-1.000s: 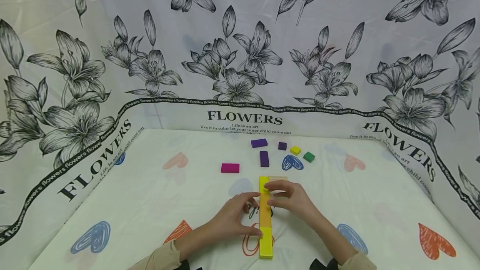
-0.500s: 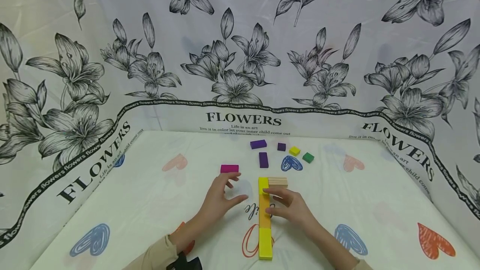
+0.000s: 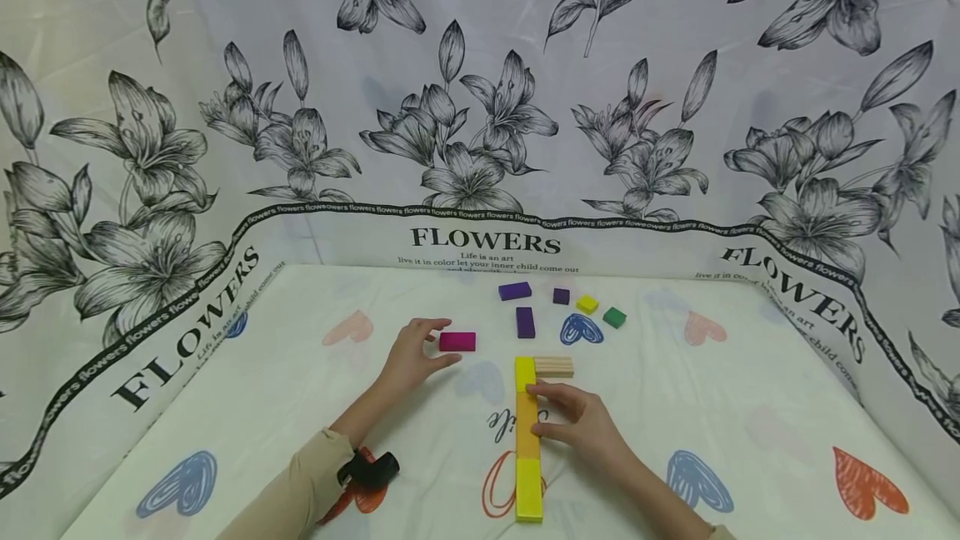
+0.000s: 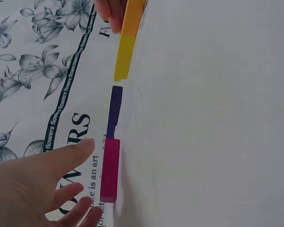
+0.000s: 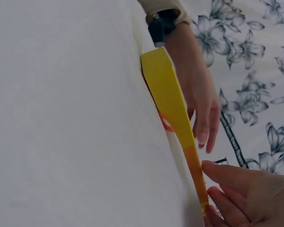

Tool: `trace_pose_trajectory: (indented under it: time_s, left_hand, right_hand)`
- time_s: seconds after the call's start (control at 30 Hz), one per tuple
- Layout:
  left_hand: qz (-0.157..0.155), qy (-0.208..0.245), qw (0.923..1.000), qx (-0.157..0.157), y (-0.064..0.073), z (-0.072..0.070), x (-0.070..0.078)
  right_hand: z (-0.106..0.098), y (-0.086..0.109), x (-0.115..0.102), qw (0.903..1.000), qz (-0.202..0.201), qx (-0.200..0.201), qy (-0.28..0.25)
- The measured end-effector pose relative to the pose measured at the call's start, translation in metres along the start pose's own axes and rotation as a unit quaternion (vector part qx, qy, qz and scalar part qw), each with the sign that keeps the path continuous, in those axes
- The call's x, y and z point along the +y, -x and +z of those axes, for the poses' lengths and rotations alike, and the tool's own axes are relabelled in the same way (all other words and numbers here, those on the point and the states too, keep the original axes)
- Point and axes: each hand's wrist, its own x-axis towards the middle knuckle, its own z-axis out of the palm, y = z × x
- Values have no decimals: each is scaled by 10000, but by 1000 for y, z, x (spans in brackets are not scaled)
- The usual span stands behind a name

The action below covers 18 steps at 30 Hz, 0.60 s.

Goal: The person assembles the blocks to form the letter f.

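Observation:
In the head view, my left hand (image 3: 408, 363) reaches around the left end of a magenta block (image 3: 457, 342), thumb in front and fingers behind. The left wrist view shows a gap between that hand (image 4: 38, 184) and the block. A straight row of a yellow block (image 3: 525, 373), an orange section (image 3: 527, 427) and another yellow block (image 3: 528, 492) runs toward me. On the right side of this row, my right hand (image 3: 583, 422) has its thumb at the orange section and its index fingertip near the far yellow joint. A plain wooden block (image 3: 555, 367) sits against the row's far end.
Two purple blocks (image 3: 515, 291) (image 3: 526, 322), a small dark purple cube (image 3: 561, 296), a yellow cube (image 3: 587, 303) and a green cube (image 3: 614, 317) lie toward the back. A flower-printed cloth (image 3: 480, 148) rises behind the white tabletop cloth (image 3: 262, 407).
My left hand has left the row of blocks and moved away and to the left, up to the magenta block. My right hand has slid slightly toward me along the row.

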Motion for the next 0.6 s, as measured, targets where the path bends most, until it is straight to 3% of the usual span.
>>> trace_pose_trajectory:
  time_s: [0.2,0.6]
  left_hand:
    - [-32,-261,9988,-416,-14,0,-14]
    - [-186,-137,9976,-647,-28,3,-27]
  right_hand:
    - [-1,1,2,9999,-39,-75,-132]
    - [-3,-1,6,9996,-156,-190,-100]
